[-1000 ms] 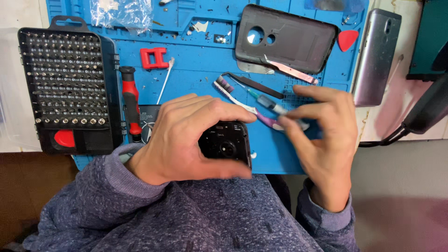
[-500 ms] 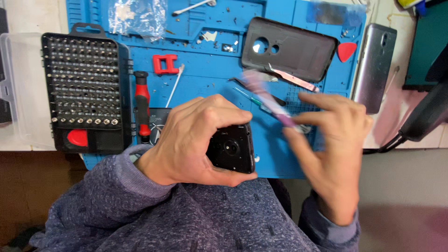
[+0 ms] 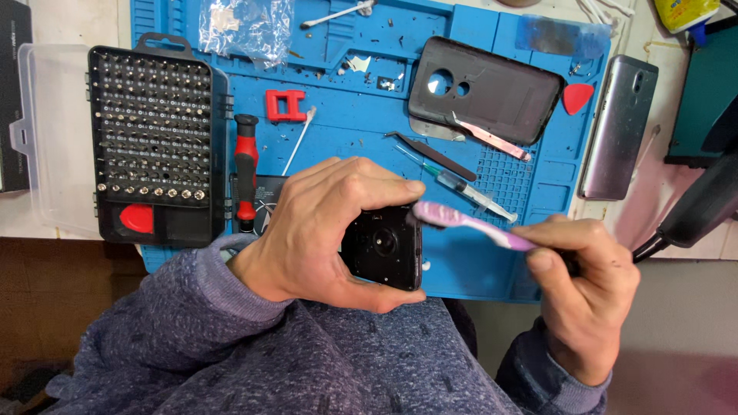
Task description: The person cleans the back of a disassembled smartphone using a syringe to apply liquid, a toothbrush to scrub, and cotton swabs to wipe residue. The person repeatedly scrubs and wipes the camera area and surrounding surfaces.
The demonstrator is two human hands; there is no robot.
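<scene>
1. My left hand (image 3: 323, 230) grips a small black phone body (image 3: 383, 247), fingers curled over its top edge and thumb pressed under its lower edge; the piece sits just above the near edge of the blue work mat (image 3: 361, 131), over my lap.
2. My right hand (image 3: 588, 292) pinches the handle of a pink toothbrush (image 3: 469, 223), thumb and fingers pressed together on it; the brush head reaches left to the phone body's upper right corner, touching or just above it, I cannot tell which.
3. On the mat behind the brush lie a syringe (image 3: 461, 187) and dark tweezers (image 3: 430, 155), side by side and slanted the same way.
4. Farther back rests a dark phone back cover (image 3: 492, 88) with round camera holes; a slim metal pry tool (image 3: 492, 138) lies across its lower edge, and a red triangular pick (image 3: 578, 97) sits just to its right.
5. A grey phone (image 3: 619, 127) lies off the mat's right edge on the surface.
6. To my left stands an open black case of screwdriver bits (image 3: 154, 138), with a red-and-black screwdriver (image 3: 246, 169) just beside it, then a cotton swab (image 3: 298, 138) and a small red bracket (image 3: 286, 106).
7. A crumpled clear plastic bag (image 3: 246, 27) lies at the mat's far left.
</scene>
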